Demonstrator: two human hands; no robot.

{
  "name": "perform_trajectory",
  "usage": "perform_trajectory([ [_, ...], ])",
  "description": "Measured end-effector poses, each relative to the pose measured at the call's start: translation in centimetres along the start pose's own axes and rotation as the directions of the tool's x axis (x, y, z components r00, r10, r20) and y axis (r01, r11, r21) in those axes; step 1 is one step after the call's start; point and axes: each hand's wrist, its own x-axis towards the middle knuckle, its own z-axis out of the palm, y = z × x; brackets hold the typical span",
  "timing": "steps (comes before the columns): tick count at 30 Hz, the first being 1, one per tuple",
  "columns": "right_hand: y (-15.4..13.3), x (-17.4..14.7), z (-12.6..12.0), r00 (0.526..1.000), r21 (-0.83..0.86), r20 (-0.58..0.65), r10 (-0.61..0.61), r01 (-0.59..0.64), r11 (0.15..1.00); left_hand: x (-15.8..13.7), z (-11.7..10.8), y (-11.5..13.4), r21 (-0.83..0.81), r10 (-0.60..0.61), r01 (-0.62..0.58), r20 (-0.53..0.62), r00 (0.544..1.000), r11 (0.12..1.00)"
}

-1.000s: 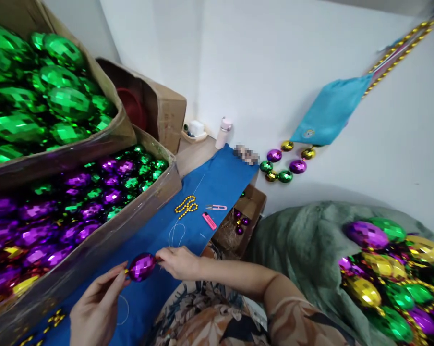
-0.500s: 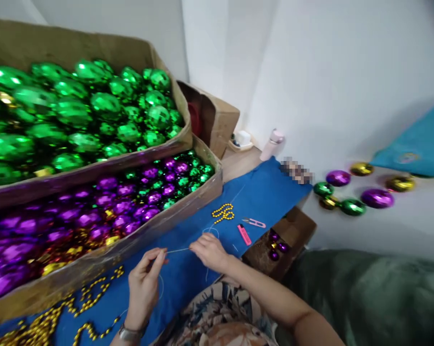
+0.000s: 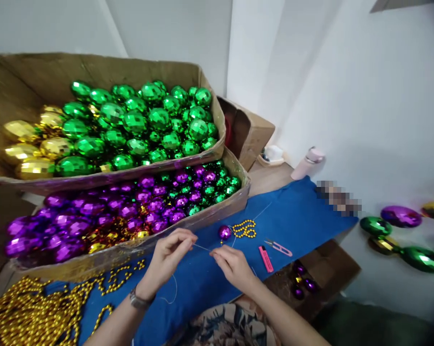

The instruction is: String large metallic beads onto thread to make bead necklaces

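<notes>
A thin pale string runs taut between my hands above a blue cloth. My left hand, with a watch on its wrist, pinches one end of the stretch. Fingers closed, my right hand grips the other. A loose length of string hangs below the left hand. Just beyond the right hand lies a shiny purple ball, beside a short strand of gold beads. To the right of that hand rest a pink lighter and thread snips with pink handles.
One cardboard box holds green and gold balls; a lower box in front holds small purple, green and gold ones. Gold bead strands heap at left. A pink bottle stands at the back. Strung balls hang at right.
The view has swung left, so the scene sits further right and more of the boxes shows. The purple ball has come into sight beyond my right hand. Both hands still stretch the string.
</notes>
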Motion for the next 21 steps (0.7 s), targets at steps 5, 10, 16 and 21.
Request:
perform_trajectory([
  [5, 1.0, -0.8, -0.8, 0.996, 0.051, -0.055, 0.065, -0.062, 0.997, 6.7, -2.6, 1.4, 0.424, 0.066, -0.064, 0.008, 0.998, 0.903],
  [10, 1.4, -1.2, -0.3, 0.992, 0.114, -0.071, 0.107, -0.098, 0.989, 13.1, -2.5, 0.0, 0.851, -0.170, -0.252, 0.363, 0.916, 0.461],
  [16, 1.2, -1.3, -0.5, 0.986, 0.090, -0.123, 0.116, -0.105, 0.990, 14.2, -2.0, -0.4, 0.851, -0.193, -0.289, 0.404, 0.894, 0.439],
  [21, -0.1, -1.3, -1.2, 0.986, 0.012, -0.160, 0.051, -0.049, 0.999, 9.1, -3.3, 1.9, 0.589, 0.160, -0.268, 0.229, 0.960, 0.762],
])
